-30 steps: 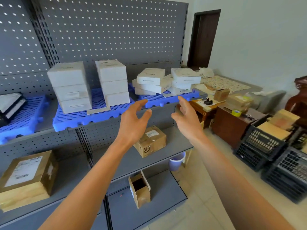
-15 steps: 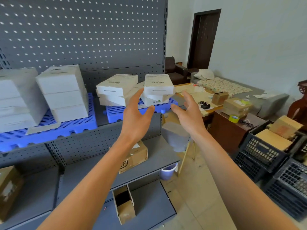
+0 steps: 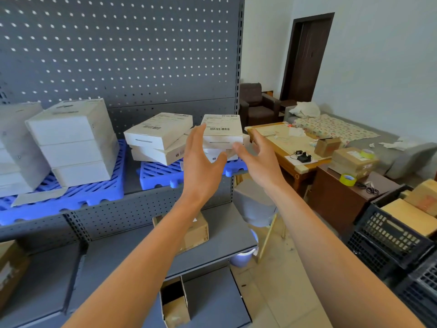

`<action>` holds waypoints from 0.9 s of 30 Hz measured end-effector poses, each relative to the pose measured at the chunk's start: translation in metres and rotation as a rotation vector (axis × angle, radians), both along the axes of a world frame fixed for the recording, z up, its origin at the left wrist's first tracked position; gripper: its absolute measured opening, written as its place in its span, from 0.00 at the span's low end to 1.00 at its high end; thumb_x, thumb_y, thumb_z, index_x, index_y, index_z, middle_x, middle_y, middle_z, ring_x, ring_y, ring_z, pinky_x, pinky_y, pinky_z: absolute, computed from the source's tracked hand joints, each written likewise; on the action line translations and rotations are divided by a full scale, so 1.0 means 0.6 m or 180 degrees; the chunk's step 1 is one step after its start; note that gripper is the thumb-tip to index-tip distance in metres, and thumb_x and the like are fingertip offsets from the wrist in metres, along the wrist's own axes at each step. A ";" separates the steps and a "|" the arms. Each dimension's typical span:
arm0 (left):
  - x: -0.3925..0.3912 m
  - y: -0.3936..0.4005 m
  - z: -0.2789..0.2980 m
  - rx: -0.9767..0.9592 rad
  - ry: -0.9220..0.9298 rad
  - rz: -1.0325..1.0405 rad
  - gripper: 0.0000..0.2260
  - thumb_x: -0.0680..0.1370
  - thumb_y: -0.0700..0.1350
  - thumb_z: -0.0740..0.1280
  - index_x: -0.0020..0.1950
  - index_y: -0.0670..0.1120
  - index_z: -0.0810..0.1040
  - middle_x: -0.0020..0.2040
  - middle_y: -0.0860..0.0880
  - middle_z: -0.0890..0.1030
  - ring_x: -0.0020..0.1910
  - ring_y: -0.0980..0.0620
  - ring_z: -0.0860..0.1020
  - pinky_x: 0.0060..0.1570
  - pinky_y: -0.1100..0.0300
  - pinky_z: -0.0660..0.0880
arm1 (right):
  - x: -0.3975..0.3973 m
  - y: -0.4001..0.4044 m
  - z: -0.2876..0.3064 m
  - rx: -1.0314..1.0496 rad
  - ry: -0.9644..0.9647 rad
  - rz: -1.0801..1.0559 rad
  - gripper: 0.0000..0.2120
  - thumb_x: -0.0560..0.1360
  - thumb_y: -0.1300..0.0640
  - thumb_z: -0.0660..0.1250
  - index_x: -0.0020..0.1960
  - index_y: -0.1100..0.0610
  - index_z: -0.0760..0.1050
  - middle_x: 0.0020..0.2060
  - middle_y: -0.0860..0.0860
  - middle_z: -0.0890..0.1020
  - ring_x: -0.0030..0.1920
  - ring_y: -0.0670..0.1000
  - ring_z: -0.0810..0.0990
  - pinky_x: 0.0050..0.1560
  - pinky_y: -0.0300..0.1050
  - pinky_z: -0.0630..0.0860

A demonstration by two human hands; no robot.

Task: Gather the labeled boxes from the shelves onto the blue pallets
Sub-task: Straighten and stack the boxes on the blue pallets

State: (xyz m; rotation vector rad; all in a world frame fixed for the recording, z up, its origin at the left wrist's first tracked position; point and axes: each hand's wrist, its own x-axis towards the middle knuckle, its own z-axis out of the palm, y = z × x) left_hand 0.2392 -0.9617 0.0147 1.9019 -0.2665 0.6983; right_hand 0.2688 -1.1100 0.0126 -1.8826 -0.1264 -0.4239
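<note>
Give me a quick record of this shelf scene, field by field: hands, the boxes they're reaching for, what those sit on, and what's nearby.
left hand: open, fingers spread, in front of the right-hand stack
right hand: open, beside the same stack, holding nothing
top labeled box: white, barcode label up, not yet gripped
blue pallet: on the upper shelf, carries both flat stacks
cardboard box: on the shelf below, partly behind the left forearm

1. The perforated shelf backboard [image 3: 123,55] was matt grey painted metal.
2. The white boxes [image 3: 222,129] were smooth card with paper labels.
3. The blue pallet [image 3: 160,174] was slightly glossy slatted plastic.
</note>
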 end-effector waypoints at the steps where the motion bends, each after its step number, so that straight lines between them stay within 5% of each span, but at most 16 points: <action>1: 0.005 -0.003 0.001 -0.0026 0.0032 0.0005 0.32 0.78 0.44 0.72 0.78 0.52 0.62 0.75 0.58 0.63 0.67 0.73 0.61 0.62 0.76 0.58 | 0.004 -0.001 0.000 0.0002 -0.0015 0.0014 0.39 0.75 0.37 0.68 0.79 0.48 0.59 0.77 0.47 0.65 0.76 0.49 0.63 0.74 0.53 0.64; 5: 0.025 -0.009 0.001 -0.0008 0.0022 0.0053 0.36 0.75 0.48 0.75 0.79 0.51 0.61 0.78 0.53 0.63 0.75 0.59 0.62 0.69 0.64 0.62 | 0.019 -0.007 -0.007 0.0066 -0.0164 0.0033 0.36 0.74 0.35 0.67 0.78 0.48 0.63 0.73 0.46 0.72 0.72 0.47 0.70 0.72 0.57 0.68; 10: 0.041 -0.012 -0.006 0.0131 0.0045 0.0112 0.37 0.74 0.45 0.76 0.78 0.53 0.61 0.78 0.52 0.63 0.76 0.54 0.63 0.70 0.59 0.65 | 0.029 -0.019 -0.012 0.0098 -0.0352 0.0049 0.23 0.80 0.42 0.64 0.72 0.49 0.71 0.63 0.43 0.80 0.64 0.43 0.77 0.67 0.51 0.74; 17: 0.046 0.002 -0.006 0.0064 0.0140 0.0020 0.32 0.77 0.37 0.70 0.78 0.52 0.62 0.76 0.53 0.67 0.74 0.55 0.65 0.73 0.53 0.67 | 0.043 -0.023 -0.011 0.0111 -0.0448 0.0035 0.18 0.83 0.44 0.60 0.68 0.49 0.76 0.57 0.41 0.83 0.59 0.39 0.79 0.62 0.45 0.77; 24: 0.054 0.019 -0.010 0.0017 0.0253 -0.0085 0.31 0.77 0.33 0.64 0.77 0.54 0.64 0.72 0.54 0.72 0.70 0.54 0.70 0.69 0.52 0.72 | 0.046 -0.012 -0.020 0.0219 -0.0559 0.0041 0.18 0.82 0.44 0.61 0.68 0.49 0.76 0.58 0.43 0.83 0.60 0.44 0.80 0.60 0.50 0.78; 27: 0.057 0.028 -0.013 -0.0020 0.0205 -0.0137 0.31 0.77 0.30 0.62 0.77 0.51 0.66 0.72 0.55 0.72 0.71 0.57 0.69 0.70 0.56 0.71 | 0.044 -0.006 -0.019 0.0242 -0.0597 0.0070 0.17 0.83 0.45 0.61 0.68 0.49 0.76 0.58 0.43 0.83 0.60 0.44 0.80 0.58 0.45 0.79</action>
